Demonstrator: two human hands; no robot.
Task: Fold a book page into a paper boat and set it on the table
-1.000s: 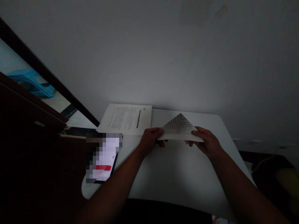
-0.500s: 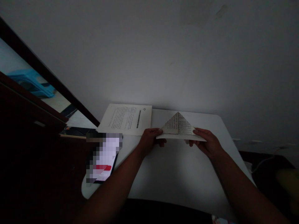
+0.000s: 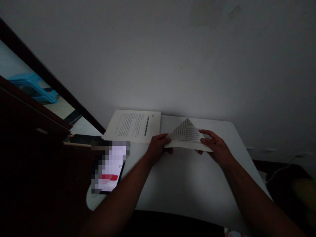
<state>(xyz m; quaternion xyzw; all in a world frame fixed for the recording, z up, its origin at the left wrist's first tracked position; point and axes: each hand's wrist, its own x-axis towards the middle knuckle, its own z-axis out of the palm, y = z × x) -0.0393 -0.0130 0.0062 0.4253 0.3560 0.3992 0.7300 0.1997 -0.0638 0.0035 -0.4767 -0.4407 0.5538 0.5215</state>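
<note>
A sheet of printed paper (image 3: 185,134), folded to a triangular peak with a plain strip along its lower edge, is held above the table. My left hand (image 3: 157,147) pinches its left end, thumb on top and fingers curled beneath. At the right end, my right hand (image 3: 217,146) grips it with the thumb on the front, while a finger reaches along the sloping right edge. Some fingertips of both hands are hidden behind the paper.
Printed pages (image 3: 133,126) lie at the table's back left. A phone with a lit, partly pixelated screen (image 3: 112,168) rests at the left edge of the white table (image 3: 182,187). A grey wall (image 3: 172,65) rises behind; a blue plastic object (image 3: 34,87) shows at far left.
My right hand has shifted slightly left along the paper, and its finger has lifted to the sloping edge. The folded paper is tilted a little and its right side bends. My left hand barely moves.
</note>
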